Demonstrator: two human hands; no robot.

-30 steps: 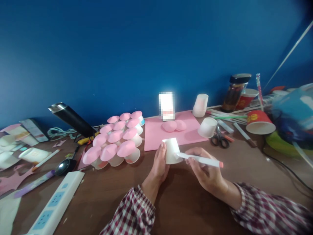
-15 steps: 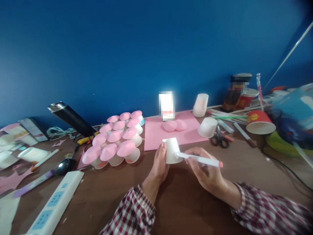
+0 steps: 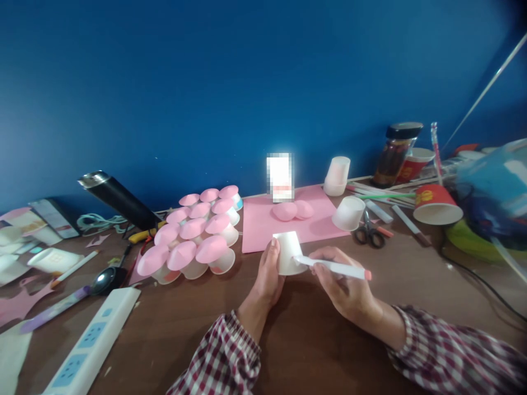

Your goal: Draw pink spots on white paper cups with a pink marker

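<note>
Between my hands a white paper cup [image 3: 287, 249] is held base up, just above the brown table. My left hand [image 3: 268, 274] is closed round its left side, with the thumb along the wall. My right hand [image 3: 343, 291] grips a white marker pen [image 3: 343, 267] with a pinkish-red end pointing right. The pen's tip touches or nearly touches the right part of the cup's wall; any mark there is too small to make out. Behind the cup, a pink paper sheet [image 3: 261, 227] bears two pink paper cones [image 3: 285, 210].
Rows of white cups with pink cone tops [image 3: 182, 255] stand at left, near a power strip [image 3: 96, 334] and a black flask [image 3: 119, 197]. At right are an upturned cup [image 3: 348, 213], scissors [image 3: 369, 233], several markers [image 3: 379, 211] and a red cup [image 3: 437, 204].
The pen has shifted very slightly left against the cup wall. My left hand and the cup stay almost in place; the whole view has moved a touch.
</note>
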